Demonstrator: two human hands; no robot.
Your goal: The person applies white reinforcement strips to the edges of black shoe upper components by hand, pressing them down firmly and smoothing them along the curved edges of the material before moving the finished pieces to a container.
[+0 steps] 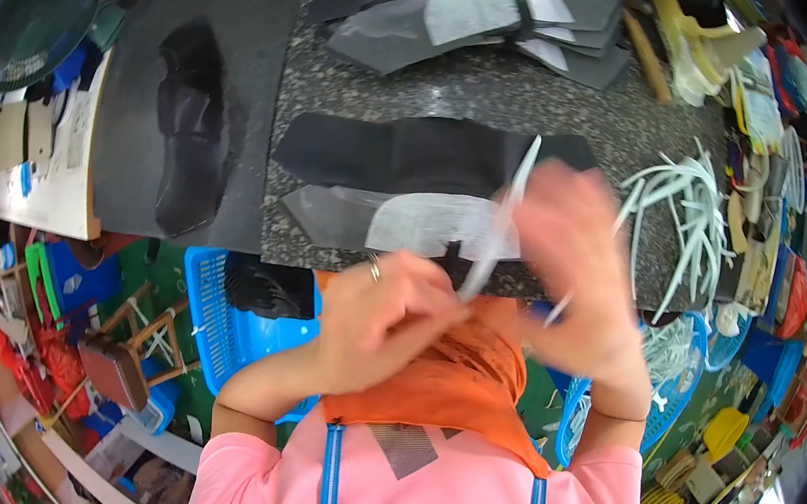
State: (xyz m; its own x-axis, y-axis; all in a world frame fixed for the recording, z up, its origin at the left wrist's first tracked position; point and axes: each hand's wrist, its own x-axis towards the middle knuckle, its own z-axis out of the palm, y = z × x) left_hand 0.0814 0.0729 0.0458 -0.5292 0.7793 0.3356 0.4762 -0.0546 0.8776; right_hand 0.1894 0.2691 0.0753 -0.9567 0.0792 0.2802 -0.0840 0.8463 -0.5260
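My left hand (386, 315), with a ring on one finger, is closed around the lower end of a narrow white strip (493, 248), just in front of the table's near edge. The strip rises at a slant from there. Beside it is my right hand (574, 258), smeared by motion, so its grip does not show; a short white end (559, 309) shows near its lower side. Beyond my hands, a long black sheet piece (426, 154) lies flat on the speckled stone tabletop (362, 94). Nearer lies a grey piece with a whitish coated patch (432, 225), partly covered by the strip.
A heap of white strips (686, 211) lies at the table's right. Grey pieces (591, 38) are stacked at the back, near a wooden stick (647, 58). A black mat (133, 118) bears a dark moulded piece (192, 130). Blue baskets (206, 303) stand below the edge.
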